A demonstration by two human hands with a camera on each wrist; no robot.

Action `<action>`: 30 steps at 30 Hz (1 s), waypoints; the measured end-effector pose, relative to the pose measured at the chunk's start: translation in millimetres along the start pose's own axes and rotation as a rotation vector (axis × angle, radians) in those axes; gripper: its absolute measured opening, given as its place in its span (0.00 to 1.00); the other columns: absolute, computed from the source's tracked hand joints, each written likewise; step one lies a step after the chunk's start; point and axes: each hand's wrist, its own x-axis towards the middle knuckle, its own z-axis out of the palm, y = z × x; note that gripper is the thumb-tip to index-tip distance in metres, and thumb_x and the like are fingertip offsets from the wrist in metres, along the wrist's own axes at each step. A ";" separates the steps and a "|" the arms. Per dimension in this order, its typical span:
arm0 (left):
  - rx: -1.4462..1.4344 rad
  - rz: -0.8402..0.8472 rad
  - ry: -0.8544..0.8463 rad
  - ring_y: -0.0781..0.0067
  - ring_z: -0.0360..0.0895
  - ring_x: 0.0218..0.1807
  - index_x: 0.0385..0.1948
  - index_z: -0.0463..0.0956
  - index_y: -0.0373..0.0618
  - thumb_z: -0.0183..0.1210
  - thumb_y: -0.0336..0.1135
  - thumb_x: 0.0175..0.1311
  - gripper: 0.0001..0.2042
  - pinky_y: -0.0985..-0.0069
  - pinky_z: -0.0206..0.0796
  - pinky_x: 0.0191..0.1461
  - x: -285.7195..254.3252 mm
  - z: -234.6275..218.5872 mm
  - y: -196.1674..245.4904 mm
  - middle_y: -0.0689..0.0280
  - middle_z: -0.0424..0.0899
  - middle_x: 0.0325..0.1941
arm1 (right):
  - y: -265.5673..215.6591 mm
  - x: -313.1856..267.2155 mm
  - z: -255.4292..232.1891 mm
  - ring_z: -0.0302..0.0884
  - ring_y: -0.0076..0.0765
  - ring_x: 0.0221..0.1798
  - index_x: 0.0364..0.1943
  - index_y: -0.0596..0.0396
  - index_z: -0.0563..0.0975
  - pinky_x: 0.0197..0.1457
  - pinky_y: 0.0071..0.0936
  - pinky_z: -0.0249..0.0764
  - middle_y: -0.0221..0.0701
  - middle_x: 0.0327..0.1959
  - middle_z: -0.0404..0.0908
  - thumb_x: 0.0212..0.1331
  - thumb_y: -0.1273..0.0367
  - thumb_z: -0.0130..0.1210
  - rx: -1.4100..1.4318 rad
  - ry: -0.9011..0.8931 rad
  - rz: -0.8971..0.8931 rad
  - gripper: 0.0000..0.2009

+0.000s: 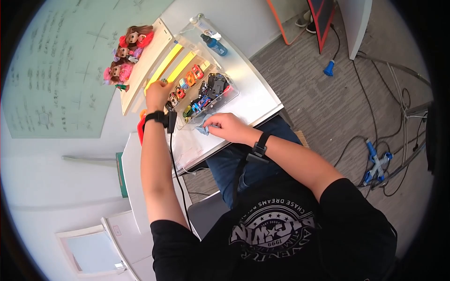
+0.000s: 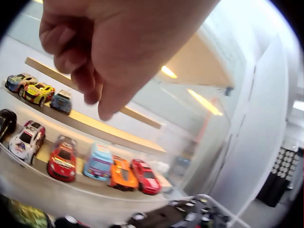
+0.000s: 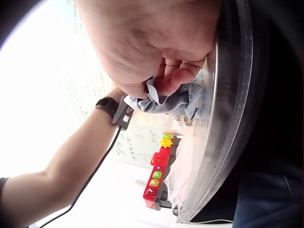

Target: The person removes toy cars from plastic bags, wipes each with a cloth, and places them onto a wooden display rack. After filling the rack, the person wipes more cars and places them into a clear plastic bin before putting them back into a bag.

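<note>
My left hand (image 1: 158,95) is raised over the yellow-lit shelf (image 1: 177,70); in the left wrist view the hand (image 2: 118,52) has curled fingers, with no object visible in them. Below and left of it, a grey-blue toy car (image 2: 61,101) stands on the upper tier beside a yellow car (image 2: 38,93). Several cars, among them a red one (image 2: 62,159) and a light blue one (image 2: 98,162), line the lower tier. My right hand (image 1: 227,127) pinches a grey-blue cloth (image 3: 178,102) at the table's near edge, beside the clear bin (image 1: 228,97).
The bin holds a jumble of dark and coloured toy vehicles (image 1: 216,84). Dolls (image 1: 123,71) sit on the wooden top board. A blue bottle (image 1: 214,45) stands behind the bin. A red toy with coloured buttons (image 3: 159,173) is near my left forearm.
</note>
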 end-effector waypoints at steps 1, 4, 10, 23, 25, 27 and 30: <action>-0.032 0.137 -0.153 0.66 0.86 0.31 0.32 0.88 0.38 0.70 0.50 0.61 0.19 0.66 0.75 0.39 -9.5 -1.6 3.7 0.59 0.87 0.25 | 0.7 0.1 -0.3 0.84 0.37 0.36 0.46 0.56 0.86 0.43 0.31 0.78 0.38 0.35 0.88 0.64 0.67 0.61 0.003 0.005 0.003 0.11; -0.174 0.169 -0.494 0.66 0.83 0.27 0.26 0.86 0.36 0.69 0.50 0.63 0.21 0.66 0.72 0.36 -50.2 2.4 21.0 0.58 0.85 0.22 | 0.7 -2.0 2.1 0.84 0.35 0.36 0.46 0.56 0.86 0.43 0.31 0.78 0.38 0.36 0.88 0.64 0.67 0.61 0.012 -0.021 0.030 0.12; 0.153 0.172 -0.504 0.56 0.83 0.27 0.22 0.86 0.34 0.66 0.57 0.62 0.27 0.61 0.73 0.40 -48.7 54.9 4.1 0.55 0.83 0.19 | -4.4 0.0 0.0 0.84 0.35 0.36 0.46 0.56 0.86 0.43 0.31 0.78 0.38 0.37 0.89 0.63 0.66 0.61 -0.047 -0.046 0.067 0.12; -0.327 0.034 0.038 0.57 0.89 0.39 0.38 0.86 0.32 0.67 0.49 0.57 0.22 0.68 0.78 0.46 -100.7 -0.5 4.9 0.50 0.89 0.32 | 5.8 1.6 -0.5 0.76 0.17 0.34 0.49 0.59 0.84 0.39 0.22 0.74 0.25 0.32 0.84 0.69 0.70 0.59 0.064 -0.026 0.114 0.11; -0.435 0.026 0.110 0.70 0.84 0.35 0.42 0.84 0.33 0.66 0.40 0.63 0.16 0.74 0.74 0.43 -126.6 -5.9 -0.6 0.59 0.85 0.28 | 5.5 2.6 0.1 0.75 0.14 0.35 0.51 0.60 0.83 0.38 0.19 0.73 0.23 0.33 0.83 0.71 0.71 0.58 0.111 -0.026 0.144 0.10; -0.911 0.162 0.277 0.79 0.77 0.36 0.51 0.81 0.34 0.67 0.32 0.65 0.15 0.78 0.72 0.43 -147.1 18.7 -16.9 0.67 0.81 0.32 | 4.6 4.7 -2.5 0.75 0.13 0.36 0.52 0.59 0.82 0.40 0.18 0.73 0.22 0.35 0.83 0.73 0.71 0.57 0.061 0.024 0.151 0.10; -0.990 0.164 0.117 0.82 0.78 0.40 0.56 0.80 0.35 0.68 0.29 0.65 0.18 0.81 0.73 0.41 -190.9 57.4 -15.7 0.68 0.82 0.41 | 19.7 8.1 0.9 0.75 0.14 0.37 0.54 0.58 0.80 0.42 0.17 0.73 0.22 0.38 0.82 0.74 0.71 0.57 0.151 0.092 0.077 0.10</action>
